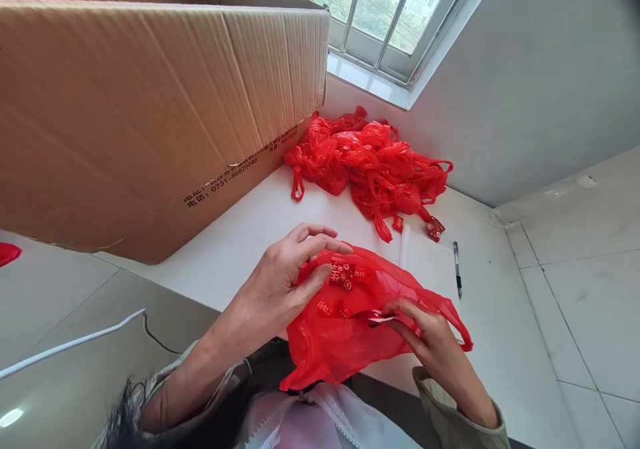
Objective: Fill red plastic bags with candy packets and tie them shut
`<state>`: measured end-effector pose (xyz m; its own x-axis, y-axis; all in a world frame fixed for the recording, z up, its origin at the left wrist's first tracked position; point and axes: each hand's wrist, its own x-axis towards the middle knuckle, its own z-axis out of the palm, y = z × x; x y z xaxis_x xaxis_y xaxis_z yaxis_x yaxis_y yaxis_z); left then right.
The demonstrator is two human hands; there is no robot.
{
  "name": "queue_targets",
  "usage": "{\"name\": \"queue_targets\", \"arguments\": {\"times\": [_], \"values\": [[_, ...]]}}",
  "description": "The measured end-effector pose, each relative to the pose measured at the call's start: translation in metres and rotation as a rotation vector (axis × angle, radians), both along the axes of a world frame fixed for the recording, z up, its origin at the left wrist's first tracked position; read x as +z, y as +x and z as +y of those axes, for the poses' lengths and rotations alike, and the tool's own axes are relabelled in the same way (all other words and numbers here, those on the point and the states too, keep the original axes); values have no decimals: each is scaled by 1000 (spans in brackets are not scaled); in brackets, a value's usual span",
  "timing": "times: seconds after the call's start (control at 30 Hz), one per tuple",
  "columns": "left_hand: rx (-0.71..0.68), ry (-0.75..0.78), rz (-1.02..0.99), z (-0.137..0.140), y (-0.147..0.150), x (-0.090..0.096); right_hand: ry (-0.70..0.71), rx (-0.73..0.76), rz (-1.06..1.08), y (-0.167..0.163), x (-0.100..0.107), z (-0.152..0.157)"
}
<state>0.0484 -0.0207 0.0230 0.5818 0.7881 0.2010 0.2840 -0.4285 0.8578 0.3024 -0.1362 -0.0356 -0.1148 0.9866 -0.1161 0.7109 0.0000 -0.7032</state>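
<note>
Red plastic bag (340, 352): one, at the near edge of the white table (505, 315), lying between the two hands, one handle loop stretched toward the right.
Left hand (285, 272): comes in from the lower left, back upward, fingers curved over the bag's upper left side; thumb and fingers stand apart.
Right hand (427, 334): reaches in from the lower right, wrist bent inward, thumb and fingers pinched on one dark red packet (374, 316).
Packets in the bag (343, 274): at least two printed ones; the exact number cannot be told through the film.
Loose packets (435, 229): two, near the heap.
Heap of red bags (370, 159): one, beneath the window, too tangled to count its bags.
Pen (457, 270): one, beside one white paper (433, 262).
Cardboard box (165, 115): one, left of the heap.
</note>
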Motion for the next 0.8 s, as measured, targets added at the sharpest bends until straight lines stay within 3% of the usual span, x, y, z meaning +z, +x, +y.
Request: {"name": "queue_targets", "arguments": {"times": [0.17, 0.37, 0.57, 0.8], "values": [[5, 31, 31, -1, -3, 1, 104, -137, -44, -10, 6, 11], [12, 45, 49, -2, -8, 2, 92, -60, -207, -45, 10, 40], [17, 53, 84, -4, -11, 1, 135, 15, -277, -64, -11, 61], [34, 72, 92, -4, -11, 3, 155, 78, -111, -68, -18, 74]]}}
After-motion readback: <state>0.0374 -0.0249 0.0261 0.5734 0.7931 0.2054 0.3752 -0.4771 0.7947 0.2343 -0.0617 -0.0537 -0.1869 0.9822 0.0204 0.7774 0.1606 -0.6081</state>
